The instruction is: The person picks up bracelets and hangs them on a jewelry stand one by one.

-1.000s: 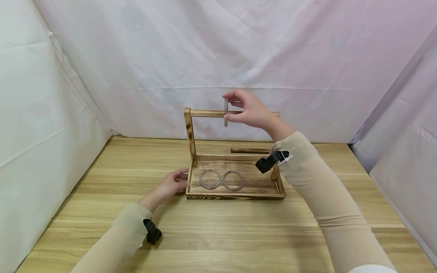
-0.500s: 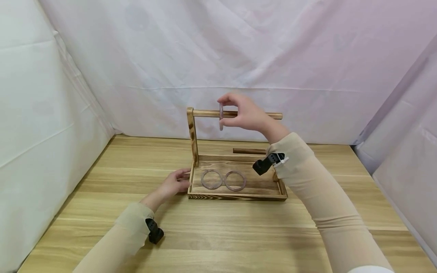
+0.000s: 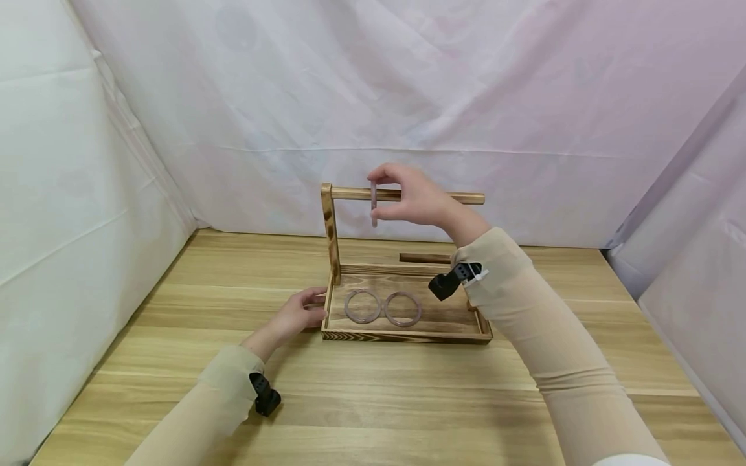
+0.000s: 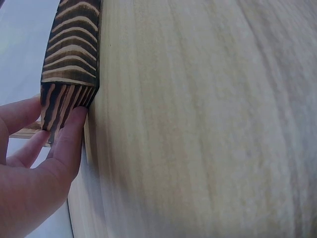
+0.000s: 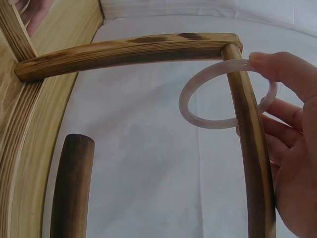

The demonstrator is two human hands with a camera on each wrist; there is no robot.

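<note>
In the head view my right hand (image 3: 416,197) pinches a pale translucent bangle (image 3: 373,206) between thumb and fingers. The wooden bar (image 3: 431,195) of a stand passes through this bangle, near the left post (image 3: 329,233), as the right wrist view also shows. My left hand (image 3: 294,317) touches the left end of the stand's tray (image 3: 402,336) with extended fingers and thumb. Two more bangles lie flat on the tray floor, a left bangle (image 3: 348,317) and a right bangle (image 3: 418,317), side by side.
Behind the tray a dark wooden rod (image 3: 425,257) lies on the wood-grain table (image 3: 373,401). White cloth (image 3: 280,116) hangs at the back and both sides. My right forearm (image 3: 542,330) covers the stand's right end. Each wrist wears a black camera.
My right hand has moved left and slightly down along the bar with the bangle, closer to the left post. The left hand stays at the tray's end. The head view has shifted slightly.
</note>
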